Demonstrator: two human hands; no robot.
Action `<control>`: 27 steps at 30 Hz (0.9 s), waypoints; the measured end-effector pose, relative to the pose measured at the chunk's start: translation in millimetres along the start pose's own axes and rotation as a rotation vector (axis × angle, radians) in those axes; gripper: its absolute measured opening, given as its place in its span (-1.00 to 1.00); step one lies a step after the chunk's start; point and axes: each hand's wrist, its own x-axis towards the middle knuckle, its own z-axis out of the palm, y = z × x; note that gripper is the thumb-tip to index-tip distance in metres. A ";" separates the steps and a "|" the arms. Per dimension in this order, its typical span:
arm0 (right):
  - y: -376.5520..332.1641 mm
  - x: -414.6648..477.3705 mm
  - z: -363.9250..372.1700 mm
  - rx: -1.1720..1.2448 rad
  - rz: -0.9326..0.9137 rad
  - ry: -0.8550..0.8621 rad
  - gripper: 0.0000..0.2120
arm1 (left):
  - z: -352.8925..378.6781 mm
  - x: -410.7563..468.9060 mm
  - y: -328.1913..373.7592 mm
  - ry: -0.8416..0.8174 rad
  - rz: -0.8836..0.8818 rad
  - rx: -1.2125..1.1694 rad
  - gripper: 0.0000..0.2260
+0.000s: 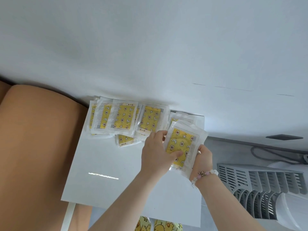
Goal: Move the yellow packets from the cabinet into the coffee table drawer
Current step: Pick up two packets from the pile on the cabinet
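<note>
Left hand and right hand both grip held yellow packets just above white cabinet top. Left thumb lies across face, right fingers curl round lower edge. Loose packets lie fanned against wall. Probably light, thin, floppy, and glossy wrappers likely slide on each other. Best squeeze across flat faces, not sealed margins.

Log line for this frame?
left hand: holds packet stack | right hand: holds same stack | other packets: on white surface
</note>
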 end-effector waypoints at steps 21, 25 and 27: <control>-41.7 -117.7 15.3 -0.163 0.096 -0.197 -0.56 | -86.5 -60.3 61.9 -0.410 -0.342 -0.809 -0.78; -59.1 -148.6 21.7 -0.261 0.097 -0.208 -0.77 | -105.8 -81.2 61.2 -0.333 -0.410 -1.005 -0.67; -68.9 -157.4 36.3 -0.340 0.061 -0.197 -0.81 | -121.7 -89.7 54.4 -0.257 -0.421 -1.068 -0.68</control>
